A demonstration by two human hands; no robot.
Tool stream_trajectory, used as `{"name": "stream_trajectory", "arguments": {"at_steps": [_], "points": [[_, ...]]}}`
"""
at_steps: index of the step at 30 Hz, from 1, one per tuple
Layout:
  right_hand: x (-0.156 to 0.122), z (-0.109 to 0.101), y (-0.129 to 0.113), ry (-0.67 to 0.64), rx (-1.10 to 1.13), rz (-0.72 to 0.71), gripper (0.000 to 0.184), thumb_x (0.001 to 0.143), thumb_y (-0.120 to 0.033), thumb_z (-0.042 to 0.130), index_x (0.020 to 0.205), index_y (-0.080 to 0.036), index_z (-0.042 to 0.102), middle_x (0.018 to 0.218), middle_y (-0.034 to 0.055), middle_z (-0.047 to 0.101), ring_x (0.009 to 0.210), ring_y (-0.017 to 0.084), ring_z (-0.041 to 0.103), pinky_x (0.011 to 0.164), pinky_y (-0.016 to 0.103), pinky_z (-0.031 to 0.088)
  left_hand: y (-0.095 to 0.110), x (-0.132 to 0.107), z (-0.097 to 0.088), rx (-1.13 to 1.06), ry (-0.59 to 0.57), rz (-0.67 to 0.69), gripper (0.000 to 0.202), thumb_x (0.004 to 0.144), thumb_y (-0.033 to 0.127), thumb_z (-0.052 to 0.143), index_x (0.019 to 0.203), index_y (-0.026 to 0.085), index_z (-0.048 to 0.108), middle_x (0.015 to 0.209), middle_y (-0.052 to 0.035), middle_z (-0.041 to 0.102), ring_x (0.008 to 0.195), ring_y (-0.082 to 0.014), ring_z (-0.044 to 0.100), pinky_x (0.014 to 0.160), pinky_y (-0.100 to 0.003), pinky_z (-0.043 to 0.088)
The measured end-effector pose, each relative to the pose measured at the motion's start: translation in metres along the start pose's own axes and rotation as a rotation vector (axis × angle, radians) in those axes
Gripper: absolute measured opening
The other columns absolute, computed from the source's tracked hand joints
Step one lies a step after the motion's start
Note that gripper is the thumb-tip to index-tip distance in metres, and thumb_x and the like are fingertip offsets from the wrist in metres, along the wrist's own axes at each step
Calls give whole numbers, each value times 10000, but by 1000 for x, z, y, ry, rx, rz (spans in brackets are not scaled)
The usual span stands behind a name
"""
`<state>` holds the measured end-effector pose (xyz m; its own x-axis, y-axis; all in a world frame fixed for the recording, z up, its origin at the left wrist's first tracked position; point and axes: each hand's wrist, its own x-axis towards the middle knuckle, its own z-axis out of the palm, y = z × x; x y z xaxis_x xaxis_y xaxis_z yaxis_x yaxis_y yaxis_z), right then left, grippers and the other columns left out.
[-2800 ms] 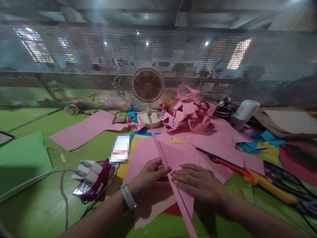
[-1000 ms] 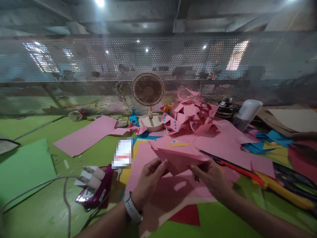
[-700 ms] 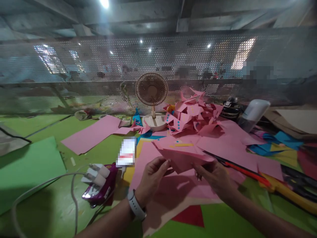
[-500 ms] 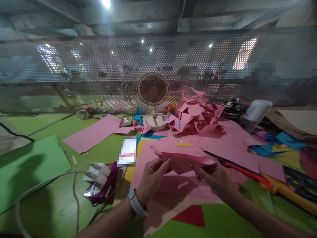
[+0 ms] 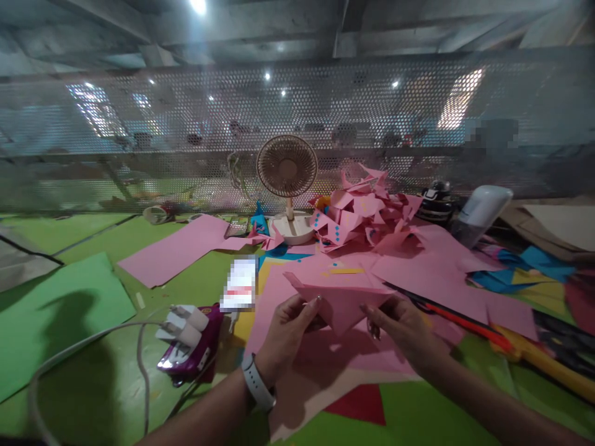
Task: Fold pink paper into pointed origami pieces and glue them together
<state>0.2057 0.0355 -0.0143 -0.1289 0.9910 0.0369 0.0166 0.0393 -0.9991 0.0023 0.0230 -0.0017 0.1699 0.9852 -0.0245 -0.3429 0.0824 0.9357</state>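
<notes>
A folded piece of pink paper [image 5: 341,303] is held up between my two hands, its lower edge coming to a point. My left hand [image 5: 295,325], with a pale watch on the wrist, pinches its left side between thumb and fingers. On the opposite side my right hand [image 5: 395,322] pinches the paper the same way. Beneath them lie pink paper sheets [image 5: 274,291] on the green table. A yellow paper strip [image 5: 346,271] rests just beyond the held piece. Past that rises a heap of folded pink paper pieces [image 5: 362,214], some with blue dots.
A small fan [image 5: 287,167] stands at the back before a perforated screen [image 5: 186,118]. Left are a phone [image 5: 240,284], a purple power bank [image 5: 195,344], plugs and white cables. A yellow-and-red handled tool [image 5: 520,353] lies right, near a tilted bottle [image 5: 483,210].
The folded pink paper has tilted, so more of its pointed front face shows. My right fingers have shifted slightly; both hands keep their pinch.
</notes>
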Motion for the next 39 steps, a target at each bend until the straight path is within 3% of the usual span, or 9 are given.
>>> {"name": "stream_trajectory", "arguments": {"at_steps": [6,17,24,30,39], "points": [[4,2,-2,4,22,33,373,661,-497,690,609,-154,552,485,7,582,442,103,520,456,219,416,-3,0,-1,-68,42,-57,157,759,318,660,781,163,670,778,-9,664,687,-99,610,694,-238,517],[8,2,1,8,17,54,423,628,-548,685,551,-152,560,481,12,578,453,115,525,479,246,416,-2,3,-2,-45,13,-43,152,769,291,655,854,169,686,839,-27,687,746,-121,627,752,-269,522],[10,-1,-2,42,117,9,338,681,-483,682,717,-155,611,621,-3,595,558,101,517,543,229,419,-1,5,-2,-40,44,-38,209,756,300,667,922,173,681,913,-35,692,761,-122,633,744,-241,524],[14,-2,2,98,118,-20,357,651,-512,686,649,-160,631,601,-2,593,554,110,506,554,248,417,-1,6,-1,-32,64,-61,200,728,303,693,872,165,686,860,-29,699,739,-120,632,722,-226,524],[15,-4,5,56,138,29,318,678,-464,684,732,-152,663,668,23,633,574,111,535,560,242,447,3,5,2,4,103,-69,211,675,306,731,821,159,689,772,-19,689,664,-104,614,675,-213,519]]}}
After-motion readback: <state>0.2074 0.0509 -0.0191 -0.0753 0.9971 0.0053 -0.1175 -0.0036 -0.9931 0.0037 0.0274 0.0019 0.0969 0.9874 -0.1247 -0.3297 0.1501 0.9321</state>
